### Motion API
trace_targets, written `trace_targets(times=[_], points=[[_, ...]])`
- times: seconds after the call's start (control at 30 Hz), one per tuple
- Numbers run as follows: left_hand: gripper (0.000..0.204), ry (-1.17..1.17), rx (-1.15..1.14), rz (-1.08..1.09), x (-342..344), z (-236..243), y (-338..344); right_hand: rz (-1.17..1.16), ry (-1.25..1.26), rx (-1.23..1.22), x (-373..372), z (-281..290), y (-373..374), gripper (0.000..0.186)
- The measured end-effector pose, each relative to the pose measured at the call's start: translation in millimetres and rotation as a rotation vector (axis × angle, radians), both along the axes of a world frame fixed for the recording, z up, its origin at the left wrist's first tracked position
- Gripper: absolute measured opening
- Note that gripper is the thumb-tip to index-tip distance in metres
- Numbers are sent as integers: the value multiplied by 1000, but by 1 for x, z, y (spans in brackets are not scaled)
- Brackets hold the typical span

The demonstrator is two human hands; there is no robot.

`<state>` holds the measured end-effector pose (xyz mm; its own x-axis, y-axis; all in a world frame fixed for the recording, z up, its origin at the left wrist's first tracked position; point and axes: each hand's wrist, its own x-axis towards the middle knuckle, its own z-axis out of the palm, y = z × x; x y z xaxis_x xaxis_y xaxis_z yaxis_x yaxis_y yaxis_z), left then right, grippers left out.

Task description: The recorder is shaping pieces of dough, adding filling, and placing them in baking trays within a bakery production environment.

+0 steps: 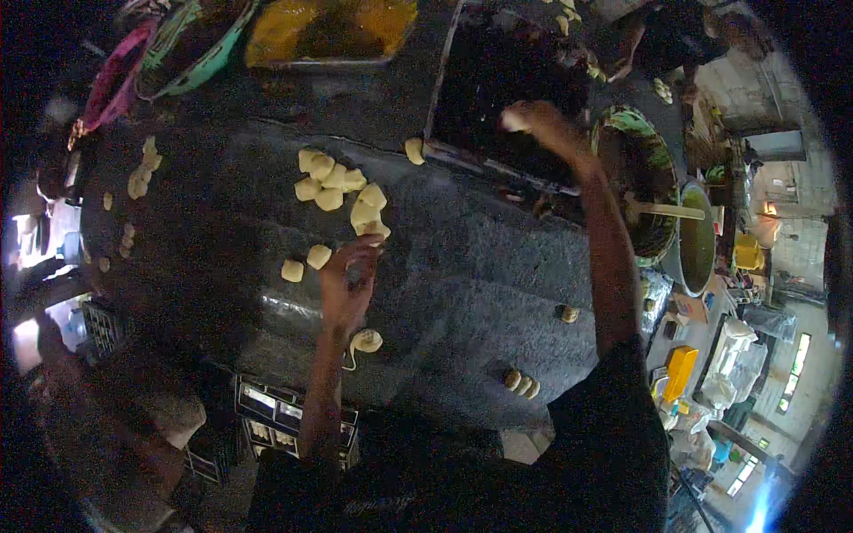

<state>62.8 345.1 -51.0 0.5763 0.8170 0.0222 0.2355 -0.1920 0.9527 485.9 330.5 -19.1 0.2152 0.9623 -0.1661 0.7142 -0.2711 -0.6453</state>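
Pale dough pieces [329,182] lie in a loose cluster on the dark worktable, left of centre. My left hand [348,280] reaches the near end of this cluster, its thumb and fingers closed on a dough piece [375,229]. Two single dough balls [306,264] rest just left of that hand. Beside my left wrist is a round dough piece [366,341] with a thin tail. Over the large dark tray [498,80], my right hand [542,124] is stretched out, a small pale lump at its closed fingertips. Blur hides what the lump is.
A dough piece [415,151] sits by the tray's corner. Right of it stand a green-rimmed basin [631,124] with a wooden paddle [666,210] and a metal pot [697,240]. A yellow-orange tray [329,35] and tubs [191,53] stand far left. Other people work at the table's edges.
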Motion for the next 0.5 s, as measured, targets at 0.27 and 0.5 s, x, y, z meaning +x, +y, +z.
trace_targets(times=[0.27, 0.5], points=[[32, -250, -501, -258, 65, 3, -54, -664, 1292, 638, -134, 76, -158, 58], [33, -436, -726, -611, 67, 85, -170, -352, 1842, 623, -247, 63, -301, 54]])
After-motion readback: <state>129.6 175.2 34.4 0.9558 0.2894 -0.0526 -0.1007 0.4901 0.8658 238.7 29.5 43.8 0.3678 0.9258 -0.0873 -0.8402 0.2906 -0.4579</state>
